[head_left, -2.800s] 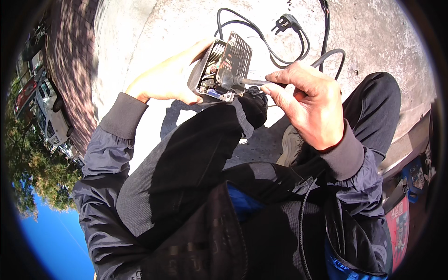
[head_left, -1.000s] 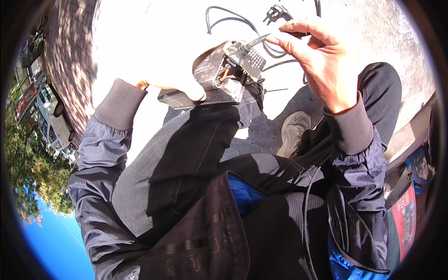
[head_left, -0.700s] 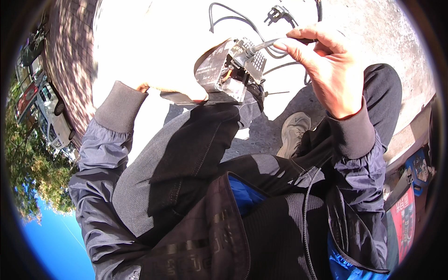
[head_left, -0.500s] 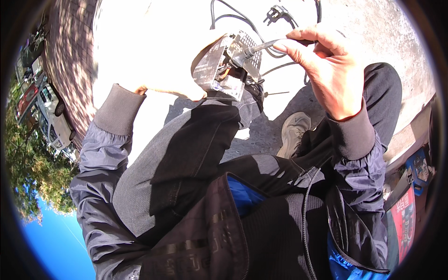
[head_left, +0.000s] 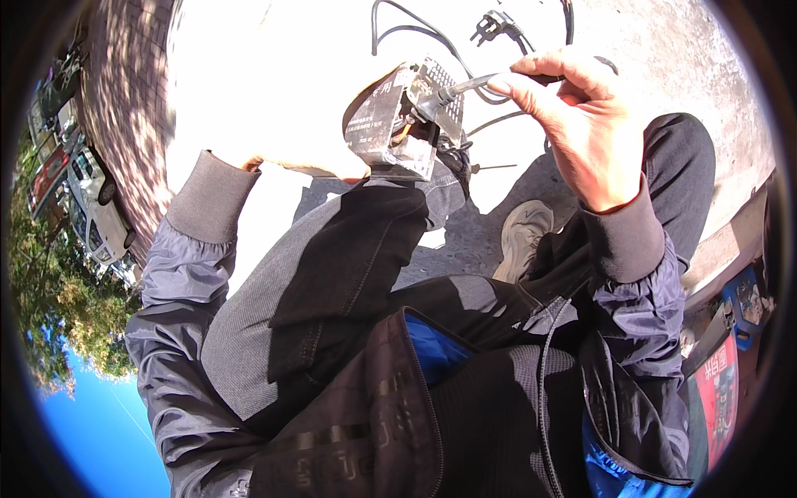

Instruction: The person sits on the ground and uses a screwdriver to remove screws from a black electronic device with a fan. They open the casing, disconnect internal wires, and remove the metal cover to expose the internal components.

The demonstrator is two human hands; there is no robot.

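A small silver metal electrical box [head_left: 371, 124], printed on its side, rests over my knee in my left hand [head_left: 311, 163]. Strong sun bleaches most of that hand, but its thumb lies along the lower edge and the fingers wrap the far side. The perforated end plate [head_left: 451, 114] stands tilted away from the opening, where an orange wire [head_left: 404, 131] shows. A grey-black cable [head_left: 471, 85] passes through this plate. My right hand [head_left: 594, 124] pinches the cable between thumb and fingers, a little right of the plate.
A black plug [head_left: 496, 26] and loops of black cable [head_left: 415, 31] lie on the sunlit ground beyond the box. A thin rod [head_left: 496, 167] sticks out beside it. My shoe [head_left: 525, 232] is below. A blue case [head_left: 745, 303] stands far right; parked cars [head_left: 93, 199] are far left.
The box has turned slightly in my left hand, its printed side catching more light. The cable loop behind it has shifted a little left. Both hands keep their hold.
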